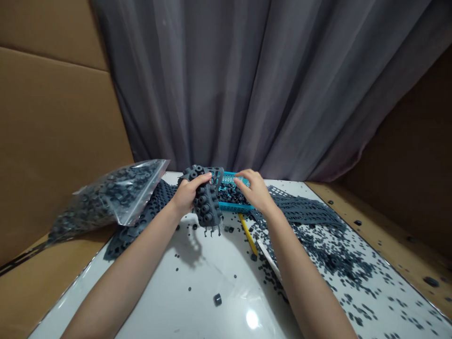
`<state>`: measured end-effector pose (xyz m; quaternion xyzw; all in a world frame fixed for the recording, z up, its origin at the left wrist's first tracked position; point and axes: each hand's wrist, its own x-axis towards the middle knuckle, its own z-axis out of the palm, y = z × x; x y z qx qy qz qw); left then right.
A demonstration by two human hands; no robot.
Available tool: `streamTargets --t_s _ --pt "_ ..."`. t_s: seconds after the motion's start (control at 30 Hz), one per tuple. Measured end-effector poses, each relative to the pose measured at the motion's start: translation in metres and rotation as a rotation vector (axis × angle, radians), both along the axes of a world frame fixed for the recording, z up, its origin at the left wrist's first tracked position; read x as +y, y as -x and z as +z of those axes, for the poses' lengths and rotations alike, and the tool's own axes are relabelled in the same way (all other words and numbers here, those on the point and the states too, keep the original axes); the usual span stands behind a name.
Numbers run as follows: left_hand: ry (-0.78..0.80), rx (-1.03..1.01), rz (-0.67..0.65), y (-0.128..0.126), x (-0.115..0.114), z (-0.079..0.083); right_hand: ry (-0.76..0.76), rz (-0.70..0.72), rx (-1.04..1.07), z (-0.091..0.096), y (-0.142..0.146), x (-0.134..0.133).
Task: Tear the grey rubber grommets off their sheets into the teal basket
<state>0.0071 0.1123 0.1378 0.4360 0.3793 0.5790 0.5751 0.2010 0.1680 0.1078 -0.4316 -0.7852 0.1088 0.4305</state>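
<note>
My left hand (187,193) is closed round a dark grey rubber sheet (206,207) studded with small round grommets, holding it up above the white table (197,292). My right hand (254,190) hovers just right of the sheet, over a blue tray (233,205) of loose grey rubber pieces, its fingers pinched together near the tray's rim. What the fingertips hold, if anything, is too small to see.
A clear plastic bag (106,197) full of grey rubber pieces lies at the left. Emptied perforated rubber sheets (303,209) are stacked at the right and under the bag. A yellow pencil (248,235) lies by the tray. Small rubber scraps (339,263) litter the table. A grey curtain hangs behind.
</note>
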Motion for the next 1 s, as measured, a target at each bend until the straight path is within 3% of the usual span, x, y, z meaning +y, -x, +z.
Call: streamTargets --t_s 0.07,0.17,0.33,0.47,0.53,0.63,0.7,0.8,0.9,1.0 --pt "-0.041 0.045 0.010 0.000 0.002 -0.003 -0.093 0.112 0.033 0.020 0.010 -0.020" --pt "-0.161 0.166 0.048 0.000 0.002 -0.004 -0.043 0.304 -0.101 0.038 0.025 -0.044" --pt "-0.307 0.515 0.079 0.004 -0.007 0.001 -0.025 0.326 -0.195 0.036 0.035 -0.055" --pt "-0.341 0.591 0.093 0.006 -0.008 0.001 0.057 0.384 -0.104 0.032 0.037 -0.051" --pt "-0.334 0.504 0.108 0.003 -0.006 0.000 0.178 0.484 0.058 0.029 0.040 -0.048" --pt "-0.213 0.230 0.142 -0.005 -0.006 0.000 0.404 0.628 0.461 0.022 0.049 -0.044" --pt "-0.107 0.071 0.147 -0.011 -0.008 0.000 0.521 0.641 0.708 0.017 0.056 -0.044" --pt "0.008 -0.064 0.110 -0.018 -0.012 0.001 0.640 0.578 0.914 0.010 0.066 -0.045" --pt "0.053 -0.162 0.104 -0.020 -0.010 -0.002 0.696 0.530 1.017 0.005 0.072 -0.046" --pt "0.105 -0.255 0.074 -0.014 -0.002 -0.002 0.621 0.528 1.102 0.008 0.071 -0.044"
